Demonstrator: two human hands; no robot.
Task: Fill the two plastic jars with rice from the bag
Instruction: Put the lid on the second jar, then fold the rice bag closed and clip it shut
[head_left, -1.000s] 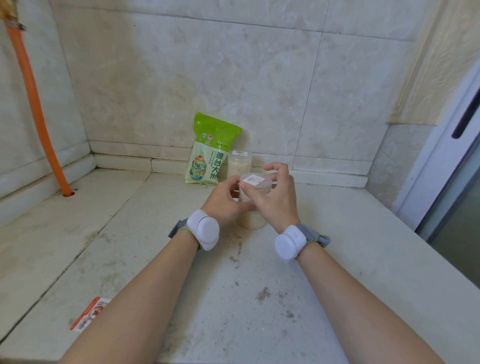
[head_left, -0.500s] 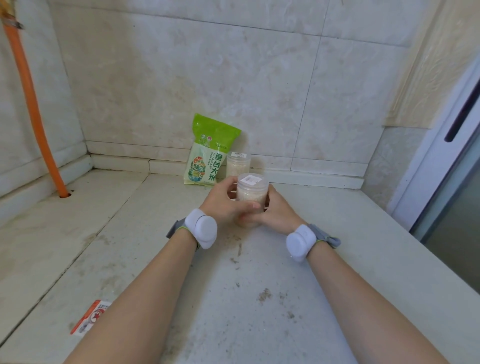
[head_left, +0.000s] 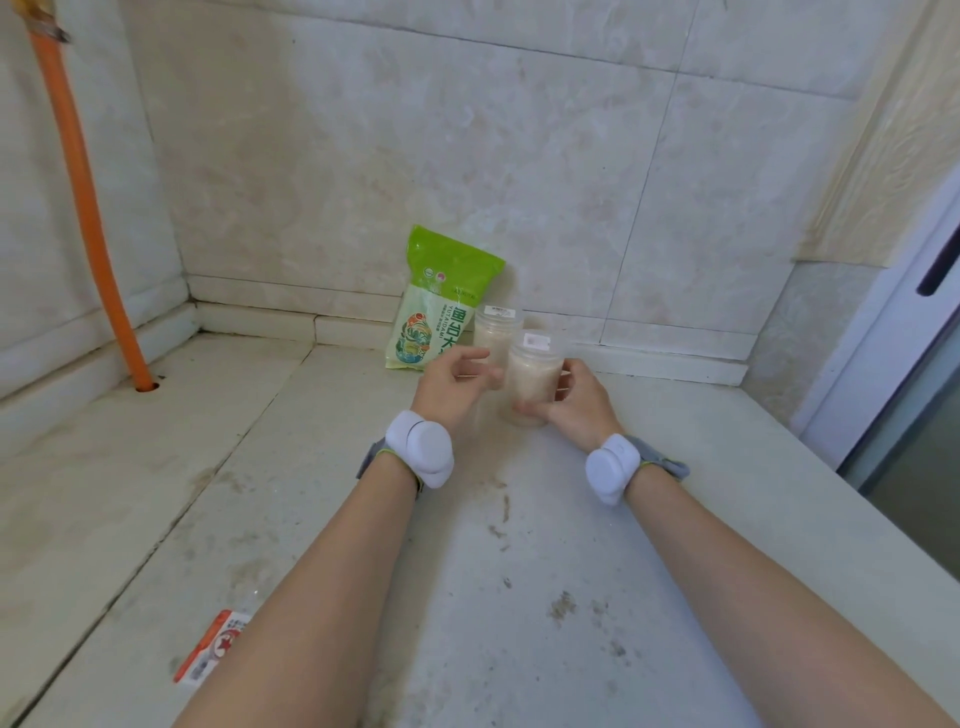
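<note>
Both forearms are reaching forward over the stained stone counter (head_left: 519, 597), each wrist wearing a white wristband tracker (head_left: 421, 447); we are keeping the arms low and nearly parallel, probably so the nearer rice jar (head_left: 534, 382) stays steady on the surface. Our right hand (head_left: 574, 402) is wrapping its fingers around the lower part of that lidded jar, gripping it; our left hand (head_left: 449, 387) is hovering just beside it with fingers spread and loose, holding nothing. Just behind, the second jar (head_left: 496, 338) is standing lidded and looking full of rice; beside it the green rice bag (head_left: 441, 301) is leaning upright against the tiled wall (head_left: 519, 156), apparently parked clear; we judge the filling nearly finished.
</note>
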